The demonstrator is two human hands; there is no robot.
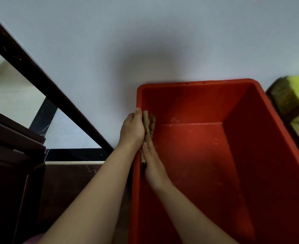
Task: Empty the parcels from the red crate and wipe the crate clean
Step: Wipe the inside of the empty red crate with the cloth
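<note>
The red crate [277,155] stands on a dark brown table [71,182], its dusty floor bare. At its left wall the right hand [154,166] presses a tan cloth [149,125] flat with straight fingers, while the left hand [132,129] grips cloth and rim from outside. A yellow-green parcel [296,97] lies far right. A dark wooden rail [39,76] slants across the pale wall [145,41].

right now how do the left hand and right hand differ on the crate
The left hand sits outside the left wall of the red crate, thumb over the rim; the right hand is inside it. The left hand is farther along that wall; the right hand is nearer. The left hand's fingers curl on the brown cloth; the right hand lies flatter against it. Both touch the same cloth.
</note>
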